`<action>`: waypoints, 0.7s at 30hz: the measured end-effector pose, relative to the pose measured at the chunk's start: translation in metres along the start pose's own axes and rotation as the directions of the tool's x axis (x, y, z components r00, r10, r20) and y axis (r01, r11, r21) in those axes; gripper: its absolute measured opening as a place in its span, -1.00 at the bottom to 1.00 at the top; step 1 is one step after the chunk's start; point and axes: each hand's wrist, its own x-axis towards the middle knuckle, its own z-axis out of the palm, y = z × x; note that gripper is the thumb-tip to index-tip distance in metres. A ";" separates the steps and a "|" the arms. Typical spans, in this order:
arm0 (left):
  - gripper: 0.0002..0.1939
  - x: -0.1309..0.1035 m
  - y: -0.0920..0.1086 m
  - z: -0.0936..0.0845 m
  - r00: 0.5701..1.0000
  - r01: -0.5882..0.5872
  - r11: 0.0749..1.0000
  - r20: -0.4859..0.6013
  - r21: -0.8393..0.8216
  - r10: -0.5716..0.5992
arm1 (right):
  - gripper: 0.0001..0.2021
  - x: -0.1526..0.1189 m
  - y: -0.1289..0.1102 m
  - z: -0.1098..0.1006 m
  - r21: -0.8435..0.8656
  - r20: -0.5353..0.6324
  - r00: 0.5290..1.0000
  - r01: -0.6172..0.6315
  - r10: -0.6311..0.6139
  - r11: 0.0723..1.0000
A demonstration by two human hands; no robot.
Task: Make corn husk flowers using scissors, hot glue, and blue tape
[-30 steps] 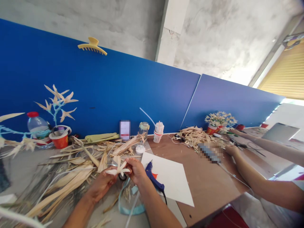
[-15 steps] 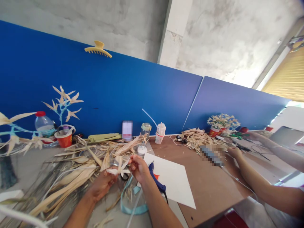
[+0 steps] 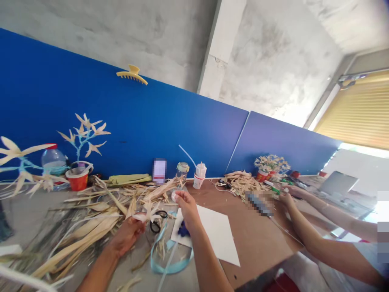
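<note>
My left hand (image 3: 131, 233) is closed on a pale corn-husk flower (image 3: 148, 213), its petals spreading to the right. Just right of the flower is my right hand (image 3: 187, 207), raised, fingertips pinched together. Those fingertips are at a small white round object (image 3: 174, 196); whether they grip it, or anything else, I cannot tell. Black-handled scissors (image 3: 155, 226) lie beneath the flower. A dark blue glue gun (image 3: 183, 229) rests on a white sheet (image 3: 220, 235), mostly hidden behind my right hand. A light blue ribbon (image 3: 170, 271) loops on the table between my forearms.
Dry husks (image 3: 88, 231) cover the table's left side. Husk flowers stand in a red cup (image 3: 77, 178) at back left. A phone (image 3: 159, 171), a glass jar (image 3: 182, 168) and a white cup (image 3: 199, 180) line the blue partition. Another person's arms (image 3: 316, 235) work at right.
My right hand has left the flower's petals and moved up to the white round object, now covering the glue gun. My left hand keeps the flower, slightly lower. The view has turned slightly right.
</note>
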 end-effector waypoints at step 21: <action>-0.77 0.003 0.000 -0.006 0.986 -0.091 0.960 0.111 -0.265 0.124 | -0.74 -0.047 0.044 -0.079 -0.928 0.141 0.986 0.098 0.094 0.360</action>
